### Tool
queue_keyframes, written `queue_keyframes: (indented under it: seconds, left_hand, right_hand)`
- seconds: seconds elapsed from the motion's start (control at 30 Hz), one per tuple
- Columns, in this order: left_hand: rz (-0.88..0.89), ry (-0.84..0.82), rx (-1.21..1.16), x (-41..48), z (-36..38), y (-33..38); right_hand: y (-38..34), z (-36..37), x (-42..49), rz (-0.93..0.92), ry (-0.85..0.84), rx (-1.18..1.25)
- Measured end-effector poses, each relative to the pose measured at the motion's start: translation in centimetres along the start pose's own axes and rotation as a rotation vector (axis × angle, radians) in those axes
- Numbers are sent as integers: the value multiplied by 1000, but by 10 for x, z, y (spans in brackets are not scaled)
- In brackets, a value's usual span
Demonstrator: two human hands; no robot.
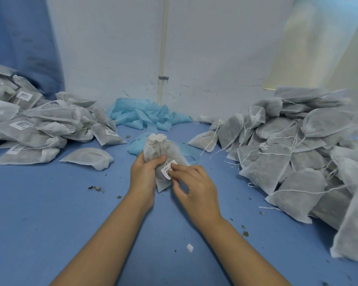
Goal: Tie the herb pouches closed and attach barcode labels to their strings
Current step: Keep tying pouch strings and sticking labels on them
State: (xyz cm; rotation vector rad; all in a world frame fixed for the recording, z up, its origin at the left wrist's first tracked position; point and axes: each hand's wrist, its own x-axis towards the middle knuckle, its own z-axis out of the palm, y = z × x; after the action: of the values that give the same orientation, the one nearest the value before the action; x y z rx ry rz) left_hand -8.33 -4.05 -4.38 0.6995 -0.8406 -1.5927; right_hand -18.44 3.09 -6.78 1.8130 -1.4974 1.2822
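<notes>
Right-hand fingers [175, 167] pinching the white label [169, 169] against the front of the pouch [161, 150], thumb and forefinger closed on its edge, the other fingers loosely curled below. Left hand [144, 172] wrapped around the pouch's left side, thumb across the front just beside the label, gripping it firmly. Right hand [192, 186] low and to the right of the pouch, wrist angled inward.

Pouch held upright above the middle of the blue surface [50, 203], gathered neck on top, dark herb fill showing through the white non-woven fabric. On the label: red and dark handwriting or print, too small and tilted to read.

To the left, a pile of labelled pouches [39, 124] lying flat, several bearing white barcode stickers [22, 124]; bars visible, digits not legible. One unlabelled, half-round pouch [87, 157] alone in front of that pile. To the right, a taller heap of pouches [287, 145] with loose white drawstrings [212, 141] trailing out onto the surface.

Behind the held pouch, a tangle of light blue backing strips [145, 114] against the wall. Scattered over the surface: dry herb crumbs [95, 188] and a small white scrap [190, 247] near the forearms.

Beyond, a pale wall [112, 48] with a vertical cream pipe [163, 48] clamped near its foot, blue cloth [19, 38] hanging at far left.
</notes>
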Motion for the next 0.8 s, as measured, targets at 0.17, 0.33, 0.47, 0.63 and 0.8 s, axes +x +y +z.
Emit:
queue_keyframes:
  seconds: [0.17, 0.33, 0.47, 0.63, 0.8]
  left_hand:
    - [34, -11, 59, 0, 0, -2]
    - [84, -125, 194, -1, 2, -4]
    - [92, -202, 251, -4, 2, -7]
    - [68, -321, 294, -7, -2, -9]
    - [-44, -412, 370, -9, -8, -13]
  right_hand:
    - [-2, -1, 1, 129, -21, 37]
    - [2, -1, 2, 468, -118, 305]
    - [6, -2, 4, 780, -204, 629]
    - [10, -8, 8, 922, -107, 879]
    - [11, -8, 9, 1099, 18, 1169]
